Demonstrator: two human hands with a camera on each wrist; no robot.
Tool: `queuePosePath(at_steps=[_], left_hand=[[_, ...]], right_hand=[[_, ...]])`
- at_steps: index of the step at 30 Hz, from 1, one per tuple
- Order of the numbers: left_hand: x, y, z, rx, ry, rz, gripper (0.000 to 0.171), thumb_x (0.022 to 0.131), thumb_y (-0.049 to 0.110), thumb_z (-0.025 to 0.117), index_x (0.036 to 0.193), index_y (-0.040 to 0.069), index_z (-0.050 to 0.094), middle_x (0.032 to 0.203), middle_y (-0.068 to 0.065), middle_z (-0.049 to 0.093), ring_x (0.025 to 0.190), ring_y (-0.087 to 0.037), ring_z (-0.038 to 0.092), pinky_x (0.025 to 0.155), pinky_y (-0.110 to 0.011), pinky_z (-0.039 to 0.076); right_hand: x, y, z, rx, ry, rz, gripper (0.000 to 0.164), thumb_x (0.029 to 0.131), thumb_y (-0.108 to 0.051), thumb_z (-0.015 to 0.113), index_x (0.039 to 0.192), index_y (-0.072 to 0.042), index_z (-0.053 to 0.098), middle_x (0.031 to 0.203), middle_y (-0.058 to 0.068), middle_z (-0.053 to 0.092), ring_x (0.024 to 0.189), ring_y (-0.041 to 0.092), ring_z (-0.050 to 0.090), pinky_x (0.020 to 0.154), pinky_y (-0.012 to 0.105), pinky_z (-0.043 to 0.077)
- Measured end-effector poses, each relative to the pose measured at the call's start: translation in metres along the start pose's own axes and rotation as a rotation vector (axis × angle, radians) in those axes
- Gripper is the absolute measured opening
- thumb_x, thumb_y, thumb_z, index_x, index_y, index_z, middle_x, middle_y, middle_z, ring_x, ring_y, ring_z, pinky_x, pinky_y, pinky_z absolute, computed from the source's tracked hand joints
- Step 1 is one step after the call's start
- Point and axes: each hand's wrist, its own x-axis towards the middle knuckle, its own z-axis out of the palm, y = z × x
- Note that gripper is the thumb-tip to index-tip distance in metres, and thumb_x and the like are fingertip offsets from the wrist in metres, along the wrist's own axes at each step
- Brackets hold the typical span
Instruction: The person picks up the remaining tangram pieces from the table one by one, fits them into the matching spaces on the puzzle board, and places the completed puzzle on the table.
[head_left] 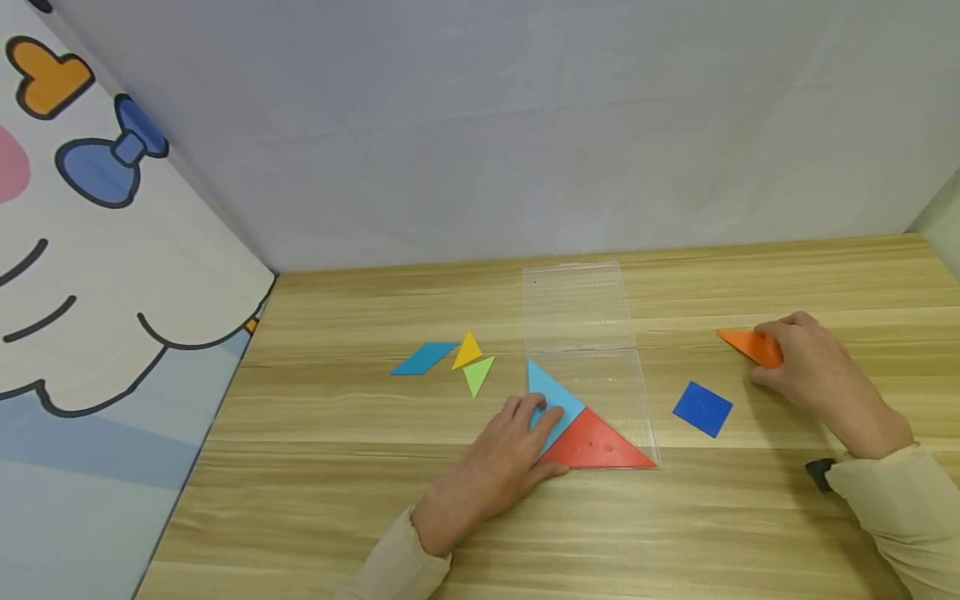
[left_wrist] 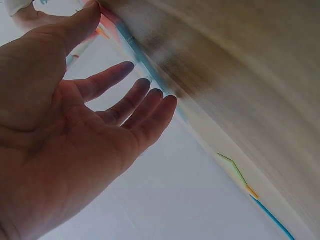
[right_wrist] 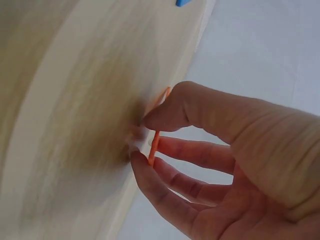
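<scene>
My right hand (head_left: 813, 371) pinches an orange triangle tile (head_left: 753, 346) at the right side of the table; in the right wrist view the tile (right_wrist: 154, 149) shows edge-on between thumb and fingers. A dark blue square tile (head_left: 702, 409) lies to the left of that hand. My left hand (head_left: 502, 458) rests with its fingertips on a light blue triangle (head_left: 553, 392) and its thumb by the lower edge of a red triangle (head_left: 600, 442). These two triangles lie side by side in the near half of a clear plastic case (head_left: 637, 379). In the left wrist view its fingers (left_wrist: 140, 97) are loosely bent.
The case's transparent far half (head_left: 577, 308) lies unfolded behind. Left of it are a blue parallelogram (head_left: 425, 358), a yellow triangle (head_left: 468, 351) and a light green triangle (head_left: 478, 375). A white wall (head_left: 525, 150) closes off the table's back, and a cartoon-printed panel (head_left: 112, 283) stands at left.
</scene>
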Motion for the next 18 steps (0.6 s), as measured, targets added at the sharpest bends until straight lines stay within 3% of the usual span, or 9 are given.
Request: queuePosePath(at_steps=[18], left_hand=[[0.0013, -0.0014, 0.0021, 0.006, 0.007, 0.013, 0.063, 0.097, 0.041, 0.071, 0.143, 0.005, 0.049, 0.134, -0.015, 0.052, 0.118, -0.027, 0.051, 0.101, -0.032, 0.048]], right_hand=[[0.0034, -0.0015, 0.0057, -0.029, 0.078, -0.069, 0.052, 0.083, -0.001, 0.077, 0.125, 0.022, 0.056, 0.116, 0.043, 0.051, 0.101, 0.053, 0.051, 0.083, 0.065, 0.046]])
